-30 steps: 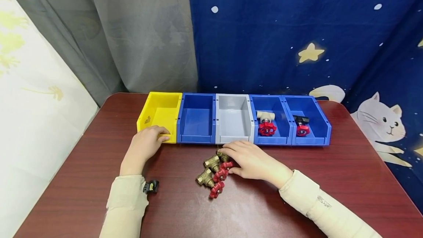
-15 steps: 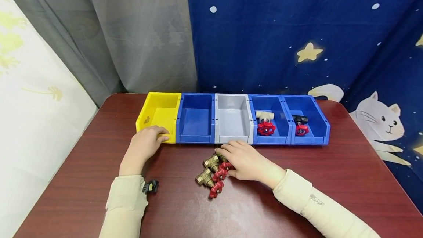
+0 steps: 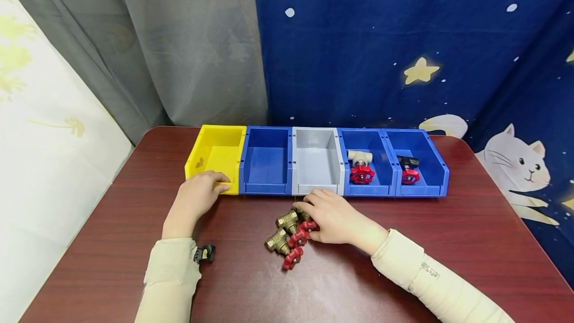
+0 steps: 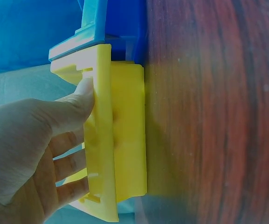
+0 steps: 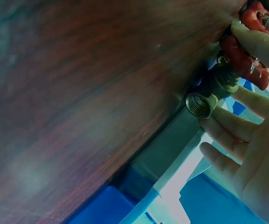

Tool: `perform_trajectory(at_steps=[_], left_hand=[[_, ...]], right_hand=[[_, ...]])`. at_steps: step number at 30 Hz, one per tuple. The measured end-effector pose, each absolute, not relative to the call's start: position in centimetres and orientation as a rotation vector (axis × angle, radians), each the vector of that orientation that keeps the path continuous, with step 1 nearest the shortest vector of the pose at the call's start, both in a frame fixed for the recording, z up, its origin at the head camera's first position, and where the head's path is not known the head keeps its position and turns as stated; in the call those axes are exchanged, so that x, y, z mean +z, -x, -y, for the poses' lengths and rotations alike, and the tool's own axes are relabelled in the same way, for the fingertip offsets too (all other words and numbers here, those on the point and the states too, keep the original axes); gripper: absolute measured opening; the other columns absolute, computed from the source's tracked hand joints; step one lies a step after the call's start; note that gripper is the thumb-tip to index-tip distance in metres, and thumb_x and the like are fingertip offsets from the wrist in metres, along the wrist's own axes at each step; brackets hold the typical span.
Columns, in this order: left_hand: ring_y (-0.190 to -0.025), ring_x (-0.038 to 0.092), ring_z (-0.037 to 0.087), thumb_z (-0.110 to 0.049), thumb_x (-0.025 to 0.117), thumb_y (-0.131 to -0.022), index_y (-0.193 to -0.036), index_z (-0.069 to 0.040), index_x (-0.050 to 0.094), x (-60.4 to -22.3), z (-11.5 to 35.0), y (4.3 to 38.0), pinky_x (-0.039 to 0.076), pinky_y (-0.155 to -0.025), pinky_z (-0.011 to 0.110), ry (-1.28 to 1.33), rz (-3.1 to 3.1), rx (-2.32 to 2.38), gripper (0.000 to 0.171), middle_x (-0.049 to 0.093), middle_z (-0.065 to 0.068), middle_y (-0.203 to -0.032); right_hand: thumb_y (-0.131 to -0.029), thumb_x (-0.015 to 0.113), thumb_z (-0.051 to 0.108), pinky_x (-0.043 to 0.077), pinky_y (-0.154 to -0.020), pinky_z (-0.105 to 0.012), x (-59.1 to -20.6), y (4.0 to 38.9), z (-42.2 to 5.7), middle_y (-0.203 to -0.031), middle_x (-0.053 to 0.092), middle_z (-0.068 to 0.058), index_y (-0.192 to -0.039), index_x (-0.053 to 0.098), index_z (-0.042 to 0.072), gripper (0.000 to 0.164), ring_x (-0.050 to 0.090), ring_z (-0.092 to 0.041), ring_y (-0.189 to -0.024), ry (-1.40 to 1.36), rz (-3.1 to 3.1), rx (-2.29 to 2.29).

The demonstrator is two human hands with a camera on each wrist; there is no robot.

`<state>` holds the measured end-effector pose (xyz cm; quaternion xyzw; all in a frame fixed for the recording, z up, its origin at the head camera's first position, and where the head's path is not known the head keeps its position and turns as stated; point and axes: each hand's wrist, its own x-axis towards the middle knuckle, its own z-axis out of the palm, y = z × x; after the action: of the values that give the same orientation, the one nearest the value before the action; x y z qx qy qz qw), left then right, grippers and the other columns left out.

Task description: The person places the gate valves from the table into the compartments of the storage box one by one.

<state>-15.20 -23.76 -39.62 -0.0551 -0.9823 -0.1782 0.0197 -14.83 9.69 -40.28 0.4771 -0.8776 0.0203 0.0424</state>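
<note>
My left hand (image 3: 199,196) rests at the front lip of the yellow bin (image 3: 225,156). In the left wrist view the thumb lies on the lip and the relaxed fingers reach just inside it. My right hand (image 3: 334,216) holds the farthest brass valve (image 5: 213,91), its thumb by the red handwheel (image 5: 246,63) and its fingers against the brass body. That valve is partly hidden under the hand in the head view. Two more brass valves with red handwheels, a middle valve (image 3: 288,221) and a near valve (image 3: 279,242), lie close beside it on the table.
Right of the yellow bin stand a blue bin (image 3: 266,188), a grey bin (image 3: 318,188) and two more blue bins. One holds a white valve (image 3: 360,158), the other a black valve (image 3: 408,162), both with red handwheels. Curtains hang behind the table (image 3: 242,283).
My right hand has shifted slightly left and closer around the farthest brass valve. The left hand stays at the yellow bin, and the valves lie as before.
</note>
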Motion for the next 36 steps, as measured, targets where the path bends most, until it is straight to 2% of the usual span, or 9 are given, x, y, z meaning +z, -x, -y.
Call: perform_trajectory(at_steps=[10,27,36], left_hand=[[-0.1,0.063,0.034,-0.023,0.069,-0.094,-0.109,-0.006,0.073,-39.5,23.8,15.3,0.049,-0.091,0.056,0.175,3.039,-0.548,0.023,0.07,0.013,-0.108],[-0.101,0.063,0.035,-0.023,0.069,-0.094,-0.109,-0.006,0.073,-39.4,24.0,15.2,0.049,-0.09,0.057,0.176,3.036,-0.546,0.022,0.07,0.013,-0.109],[-0.102,0.063,0.035,-0.023,0.069,-0.094,-0.108,-0.007,0.073,-39.6,24.0,15.2,0.049,-0.09,0.056,0.194,3.025,-0.553,0.021,0.07,0.012,-0.108]], right_hand=[[-0.07,0.083,0.045,0.046,-0.1,-0.041,-40.3,14.9,-10.3,-0.11,0.062,-0.003,-0.126,0.063,0.01,0.069,0.056,-0.023,-0.108,-1.433,2.686,0.131],[-0.068,0.084,0.043,0.05,-0.087,-0.037,-39.7,14.8,-11.2,-0.102,0.055,0.002,-0.12,0.061,0.014,0.064,0.056,-0.019,-0.099,-1.37,2.662,0.217],[-0.067,0.085,0.039,0.05,-0.084,-0.036,-38.6,14.6,-11.7,-0.105,0.055,-0.001,-0.12,0.06,0.01,0.065,0.053,-0.019,-0.099,-1.375,2.624,0.238]])
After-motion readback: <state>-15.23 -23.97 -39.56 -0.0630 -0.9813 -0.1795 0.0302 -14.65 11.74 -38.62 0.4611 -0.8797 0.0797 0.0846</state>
